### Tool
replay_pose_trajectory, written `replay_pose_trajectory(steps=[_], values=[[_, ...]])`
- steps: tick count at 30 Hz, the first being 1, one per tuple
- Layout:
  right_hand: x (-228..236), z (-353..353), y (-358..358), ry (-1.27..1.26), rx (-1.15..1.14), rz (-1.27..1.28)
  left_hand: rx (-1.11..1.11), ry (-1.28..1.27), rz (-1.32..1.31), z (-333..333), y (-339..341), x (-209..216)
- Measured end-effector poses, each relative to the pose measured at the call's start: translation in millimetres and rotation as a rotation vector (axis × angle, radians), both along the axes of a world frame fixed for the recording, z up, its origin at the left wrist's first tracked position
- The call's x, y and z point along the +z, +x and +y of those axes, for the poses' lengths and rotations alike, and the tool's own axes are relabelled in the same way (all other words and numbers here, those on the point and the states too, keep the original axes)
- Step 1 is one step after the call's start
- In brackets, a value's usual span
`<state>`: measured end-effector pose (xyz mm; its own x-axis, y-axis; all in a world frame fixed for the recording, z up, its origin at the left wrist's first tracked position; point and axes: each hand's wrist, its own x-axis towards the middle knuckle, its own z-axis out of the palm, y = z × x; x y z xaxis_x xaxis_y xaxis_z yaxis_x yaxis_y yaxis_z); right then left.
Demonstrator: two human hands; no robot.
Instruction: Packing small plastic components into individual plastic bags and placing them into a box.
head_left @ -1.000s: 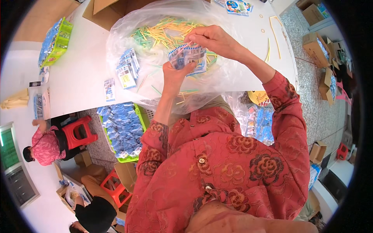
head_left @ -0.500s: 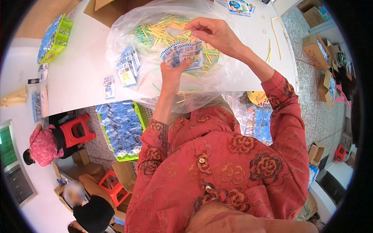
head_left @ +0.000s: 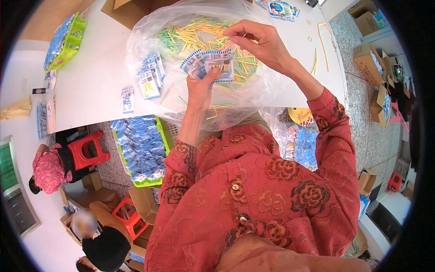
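My left hand (head_left: 199, 93) is closed on a small fan of blue-and-white printed packets (head_left: 221, 60), with the thumb pressed across their front. Just above and to the right, my right hand (head_left: 267, 45) has its thumb and fingertips drawn together in a pinch. A pale pink stick shows below those fingertips, by the packets' upper edge; whether the pinch holds it I cannot tell. Behind both hands lies a loose pile of thin yellow, green and orange sticks (head_left: 192, 36) on a clear plastic bag (head_left: 140, 47). More packets (head_left: 152, 77) overlap left of my left hand.
A single packet (head_left: 128, 100) lies on the white table (head_left: 90, 90). Green crates of packets stand at the far left (head_left: 72, 43) and below the table edge (head_left: 140, 149). An open carton (head_left: 129, 13) sits at the back. Two people are at lower left near red stools (head_left: 88, 149).
My right hand has shifted slightly right, still pinched. The packets in my left hand have fanned wider to the left.
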<state>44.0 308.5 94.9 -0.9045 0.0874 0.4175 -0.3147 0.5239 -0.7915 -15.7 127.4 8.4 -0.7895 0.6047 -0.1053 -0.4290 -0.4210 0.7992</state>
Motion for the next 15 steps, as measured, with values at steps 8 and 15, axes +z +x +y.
replay_pose_trajectory(steps=[8, 15], values=[[7.0, -1.6, 8.2, 0.017, 0.065, 0.131, -0.035, 0.023, -0.131, -5.4, 8.4, 12.4], [12.4, 1.7, 15.7, 0.076, 0.107, 0.162, -0.054, 0.045, -0.144, -8.1, 11.3, 15.5]])
